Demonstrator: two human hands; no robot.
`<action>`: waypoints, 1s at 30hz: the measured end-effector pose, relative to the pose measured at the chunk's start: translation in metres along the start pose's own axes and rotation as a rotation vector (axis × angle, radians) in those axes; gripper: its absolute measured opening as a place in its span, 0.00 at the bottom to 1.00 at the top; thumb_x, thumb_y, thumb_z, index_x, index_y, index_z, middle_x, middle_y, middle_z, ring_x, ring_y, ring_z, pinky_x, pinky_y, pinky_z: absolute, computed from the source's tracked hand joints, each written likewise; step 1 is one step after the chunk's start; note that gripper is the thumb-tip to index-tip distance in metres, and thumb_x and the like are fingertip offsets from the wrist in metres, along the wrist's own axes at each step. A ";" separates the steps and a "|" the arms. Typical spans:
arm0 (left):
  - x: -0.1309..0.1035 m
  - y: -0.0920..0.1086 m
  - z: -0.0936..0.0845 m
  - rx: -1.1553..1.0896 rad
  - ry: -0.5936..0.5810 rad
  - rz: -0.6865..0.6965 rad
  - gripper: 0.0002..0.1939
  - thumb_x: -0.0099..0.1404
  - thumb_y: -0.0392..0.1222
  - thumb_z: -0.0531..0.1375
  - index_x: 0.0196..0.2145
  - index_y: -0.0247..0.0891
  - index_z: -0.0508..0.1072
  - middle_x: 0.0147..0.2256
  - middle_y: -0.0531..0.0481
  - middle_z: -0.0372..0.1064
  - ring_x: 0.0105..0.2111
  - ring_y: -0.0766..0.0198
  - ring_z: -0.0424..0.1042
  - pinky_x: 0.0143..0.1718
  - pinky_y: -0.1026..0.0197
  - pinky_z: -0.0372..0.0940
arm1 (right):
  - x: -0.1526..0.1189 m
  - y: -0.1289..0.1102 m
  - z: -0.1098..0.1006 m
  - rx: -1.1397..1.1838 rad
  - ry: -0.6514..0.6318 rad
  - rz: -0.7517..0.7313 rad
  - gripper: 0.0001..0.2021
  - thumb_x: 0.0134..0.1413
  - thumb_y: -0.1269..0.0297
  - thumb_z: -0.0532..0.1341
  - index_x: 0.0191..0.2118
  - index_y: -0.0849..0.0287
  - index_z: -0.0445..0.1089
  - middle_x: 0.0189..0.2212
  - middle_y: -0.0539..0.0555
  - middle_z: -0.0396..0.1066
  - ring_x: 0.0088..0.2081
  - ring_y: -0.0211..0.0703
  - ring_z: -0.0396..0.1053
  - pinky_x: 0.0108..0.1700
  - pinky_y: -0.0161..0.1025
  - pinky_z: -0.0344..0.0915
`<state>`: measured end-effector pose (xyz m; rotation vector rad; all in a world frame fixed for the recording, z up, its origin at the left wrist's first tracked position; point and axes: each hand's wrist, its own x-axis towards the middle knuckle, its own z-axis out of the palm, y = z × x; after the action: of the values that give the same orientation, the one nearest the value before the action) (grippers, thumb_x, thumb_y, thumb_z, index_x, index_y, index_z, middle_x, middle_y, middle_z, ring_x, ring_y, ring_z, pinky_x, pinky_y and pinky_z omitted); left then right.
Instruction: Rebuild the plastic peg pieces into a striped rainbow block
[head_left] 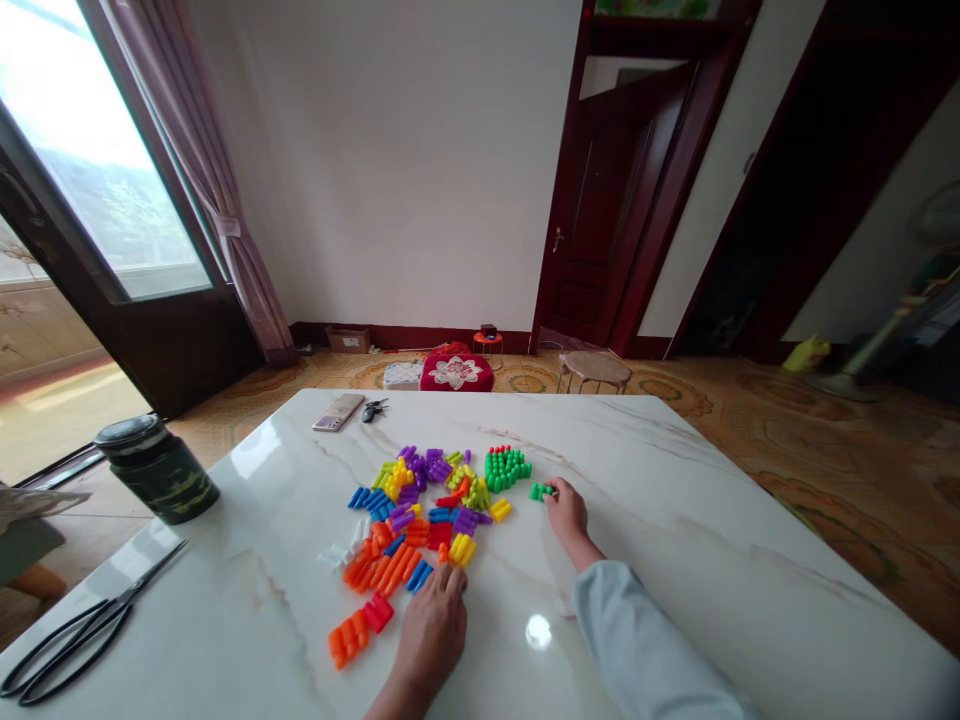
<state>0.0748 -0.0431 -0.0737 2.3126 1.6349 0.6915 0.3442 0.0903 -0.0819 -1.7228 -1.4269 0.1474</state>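
Glossy, round-ended, many-coloured plastic pieces (397,570) lie heaped on a polished, grey-veined white tabletop (675,510). At their three o'clock, the right hand (568,514) pinches knobbly green plastic pieces (538,492); at six, the left hand (439,622) curls at an orange plastic piece (443,553), grip unclear. At one stands a dark-red panelled door (594,220).

I am remotely viewing orange, green, purple, blue, yellow and red pieces (399,569), a marble-veined white tabletop (645,500) and a dark-green camouflage-patterned canister (161,480).
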 end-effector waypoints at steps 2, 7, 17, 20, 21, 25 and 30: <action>0.000 -0.001 0.001 -0.008 0.010 0.005 0.11 0.62 0.30 0.48 0.37 0.43 0.65 0.37 0.47 0.68 0.40 0.59 0.70 0.40 0.60 0.63 | 0.007 -0.002 0.009 -0.014 -0.007 0.009 0.09 0.46 0.72 0.57 0.33 0.54 0.71 0.29 0.51 0.74 0.29 0.42 0.70 0.29 0.36 0.62; 0.001 -0.003 0.004 -0.017 0.008 0.008 0.11 0.62 0.30 0.48 0.37 0.44 0.64 0.38 0.47 0.68 0.39 0.59 0.70 0.39 0.60 0.64 | 0.012 -0.008 0.024 -0.009 -0.032 -0.013 0.10 0.46 0.75 0.57 0.35 0.54 0.69 0.31 0.52 0.73 0.32 0.43 0.70 0.34 0.37 0.63; 0.000 -0.002 0.004 0.020 0.023 0.021 0.10 0.63 0.31 0.48 0.37 0.43 0.65 0.37 0.47 0.68 0.39 0.59 0.70 0.39 0.60 0.64 | -0.014 -0.005 0.029 0.010 0.045 -0.048 0.12 0.47 0.76 0.49 0.33 0.58 0.66 0.34 0.55 0.67 0.36 0.44 0.69 0.41 0.40 0.66; -0.001 -0.002 0.004 0.027 0.048 0.041 0.11 0.63 0.30 0.48 0.38 0.42 0.65 0.37 0.47 0.68 0.39 0.60 0.70 0.39 0.61 0.64 | -0.018 -0.006 0.029 -0.004 0.024 -0.070 0.13 0.44 0.78 0.49 0.30 0.58 0.67 0.34 0.55 0.68 0.38 0.43 0.69 0.42 0.38 0.65; -0.001 -0.003 0.005 0.029 0.055 0.048 0.11 0.63 0.29 0.48 0.38 0.41 0.65 0.37 0.47 0.68 0.39 0.61 0.70 0.39 0.61 0.64 | -0.018 -0.007 0.029 -0.010 0.014 -0.078 0.14 0.43 0.79 0.49 0.30 0.58 0.68 0.35 0.55 0.69 0.38 0.43 0.69 0.42 0.37 0.65; -0.001 -0.003 0.006 0.037 0.057 0.058 0.11 0.63 0.29 0.48 0.38 0.41 0.65 0.37 0.48 0.67 0.39 0.61 0.70 0.39 0.61 0.64 | -0.018 -0.012 0.028 -0.046 -0.025 -0.097 0.17 0.42 0.79 0.50 0.33 0.58 0.72 0.38 0.55 0.72 0.43 0.45 0.69 0.46 0.38 0.63; -0.001 -0.002 0.004 0.050 0.039 0.041 0.11 0.64 0.29 0.48 0.38 0.41 0.65 0.37 0.48 0.67 0.39 0.61 0.70 0.39 0.61 0.64 | -0.019 -0.015 0.025 -0.087 -0.073 -0.116 0.19 0.44 0.79 0.52 0.39 0.58 0.75 0.42 0.55 0.73 0.46 0.47 0.68 0.50 0.40 0.61</action>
<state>0.0750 -0.0434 -0.0786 2.3885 1.6441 0.7161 0.3117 0.0866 -0.0950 -1.7149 -1.6037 0.0873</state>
